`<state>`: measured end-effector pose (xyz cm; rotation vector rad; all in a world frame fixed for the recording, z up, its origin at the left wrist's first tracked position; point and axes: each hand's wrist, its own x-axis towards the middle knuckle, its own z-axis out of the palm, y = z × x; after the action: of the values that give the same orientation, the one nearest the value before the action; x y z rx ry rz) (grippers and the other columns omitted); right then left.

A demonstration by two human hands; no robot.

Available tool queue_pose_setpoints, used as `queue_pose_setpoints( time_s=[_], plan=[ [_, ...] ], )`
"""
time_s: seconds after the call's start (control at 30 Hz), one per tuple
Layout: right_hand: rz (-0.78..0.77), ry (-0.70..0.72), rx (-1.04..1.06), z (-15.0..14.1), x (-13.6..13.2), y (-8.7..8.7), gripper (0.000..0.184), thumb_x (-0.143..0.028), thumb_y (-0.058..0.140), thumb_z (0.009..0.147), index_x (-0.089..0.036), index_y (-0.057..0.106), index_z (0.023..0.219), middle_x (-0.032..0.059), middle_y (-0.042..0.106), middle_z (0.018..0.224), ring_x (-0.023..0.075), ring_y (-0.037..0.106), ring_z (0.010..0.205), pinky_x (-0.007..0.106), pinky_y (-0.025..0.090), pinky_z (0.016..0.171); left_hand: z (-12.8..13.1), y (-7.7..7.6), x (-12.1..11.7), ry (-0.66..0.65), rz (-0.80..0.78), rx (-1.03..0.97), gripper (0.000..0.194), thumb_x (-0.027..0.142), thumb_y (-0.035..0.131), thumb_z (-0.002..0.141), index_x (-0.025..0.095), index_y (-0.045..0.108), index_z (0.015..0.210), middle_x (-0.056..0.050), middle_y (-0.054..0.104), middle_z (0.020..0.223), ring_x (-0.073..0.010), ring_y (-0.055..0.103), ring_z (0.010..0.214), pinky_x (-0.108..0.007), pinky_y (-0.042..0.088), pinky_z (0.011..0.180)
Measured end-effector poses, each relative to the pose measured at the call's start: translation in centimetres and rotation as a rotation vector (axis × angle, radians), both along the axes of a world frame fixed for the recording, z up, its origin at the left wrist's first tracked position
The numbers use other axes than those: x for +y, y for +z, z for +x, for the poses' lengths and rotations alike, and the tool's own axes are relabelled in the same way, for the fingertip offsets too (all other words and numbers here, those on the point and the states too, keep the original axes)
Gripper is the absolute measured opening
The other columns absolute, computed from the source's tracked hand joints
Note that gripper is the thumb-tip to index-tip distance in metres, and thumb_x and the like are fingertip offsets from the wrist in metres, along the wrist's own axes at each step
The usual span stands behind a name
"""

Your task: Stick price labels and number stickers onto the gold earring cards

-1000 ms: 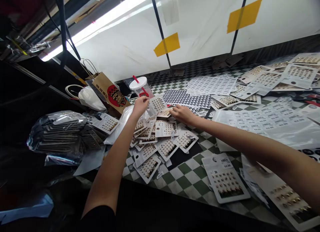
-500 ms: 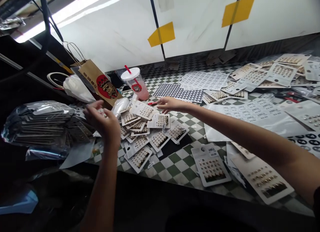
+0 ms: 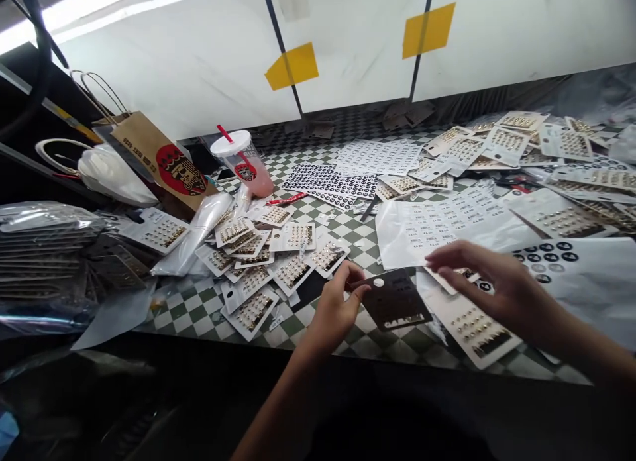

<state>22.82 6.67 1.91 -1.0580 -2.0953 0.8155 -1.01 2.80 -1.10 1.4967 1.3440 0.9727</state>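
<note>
My left hand [image 3: 340, 305] pinches the corner of an earring card [image 3: 395, 301] between thumb and fingers. The card's dark back faces up, with a round hole near its top edge. My right hand [image 3: 489, 279] is open, fingers stretched out over the near edge of a white price-label sheet [image 3: 422, 226]. Under that hand lies another earring card [image 3: 479, 332], face up with rows of small gold studs. To the left of my left hand, a loose heap of earring cards [image 3: 293, 272] spreads over the checkered tabletop [image 3: 199, 308].
A lidded cup [image 3: 248, 169] with pink drink stands at the back beside a brown paper bag [image 3: 159, 159]. Plastic-wrapped cards [image 3: 44, 256] are stacked at left. Round-sticker sheets [image 3: 332, 183], a red pen [image 3: 287, 199] and more earring cards [image 3: 507, 143] lie farther back.
My left hand has come from the left side to the front middle and taken up the earring card there, now back side up. My right hand has drawn back from the heap to the right.
</note>
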Motion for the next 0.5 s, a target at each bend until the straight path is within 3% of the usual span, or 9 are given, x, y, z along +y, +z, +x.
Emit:
queue_pose_setpoints(
  time_s=[0.1,0.2,0.3,0.37,0.5],
  plan=[
    [-0.171,0.039,0.191,0.0,-2.4,-1.5,0.023,-0.041,0.047,0.089,-0.033,0.059,0.108,0.0076,0.064,0.107,0.0244,0.062,0.100,0.039,0.053,0.082,0.9,0.4,-1.0,-0.055,0.238,-0.235,0.013,0.031,0.052,0.088,0.022,0.056,0.080,-0.003,0.055,0.078,-0.0159,0.054,0.076,-0.029,0.044,0.072],
    [-0.391,0.116,0.279,-1.2,-3.3,-2.3,0.037,-0.045,0.048,0.088,-0.032,0.052,0.123,0.0084,0.057,0.124,0.0267,0.052,0.119,0.043,0.046,0.096,1.8,-0.2,-1.1,-0.127,0.244,-0.428,0.032,0.044,0.061,0.080,0.020,0.050,0.063,-0.006,0.056,0.085,-0.0203,0.056,0.091,-0.033,0.046,0.080],
    [-0.684,0.166,0.340,-2.2,-3.6,-2.6,0.035,-0.046,0.056,0.082,-0.027,0.059,0.111,0.0074,0.065,0.100,0.0249,0.062,0.095,0.038,0.052,0.079,2.3,-0.7,-0.5,-0.126,0.148,-0.472,0.041,0.047,0.074,0.067,0.018,0.047,0.058,-0.008,0.055,0.107,-0.0237,0.054,0.101,-0.033,0.048,0.079],
    [-0.804,0.113,0.444,-2.4,-4.0,-2.7,0.027,-0.048,0.056,0.081,-0.024,0.062,0.094,0.0040,0.063,0.082,0.0197,0.063,0.075,0.031,0.052,0.063,2.6,-0.9,-0.4,-0.049,0.093,-0.479,0.033,0.046,0.075,0.066,0.020,0.056,0.070,-0.008,0.055,0.114,-0.0220,0.056,0.098,-0.030,0.049,0.075],
    [-0.728,-0.134,0.563,-2.6,-5.3,-2.9,0.022,-0.046,0.058,0.081,-0.026,0.059,0.088,0.0015,0.062,0.079,0.0161,0.059,0.068,0.027,0.049,0.058,3.8,-0.8,-1.7,0.189,-0.051,-0.538,0.036,0.052,0.052,0.084,0.023,0.060,0.105,-0.007,0.064,0.104,-0.0178,0.060,0.091,-0.028,0.048,0.076]
  ],
)
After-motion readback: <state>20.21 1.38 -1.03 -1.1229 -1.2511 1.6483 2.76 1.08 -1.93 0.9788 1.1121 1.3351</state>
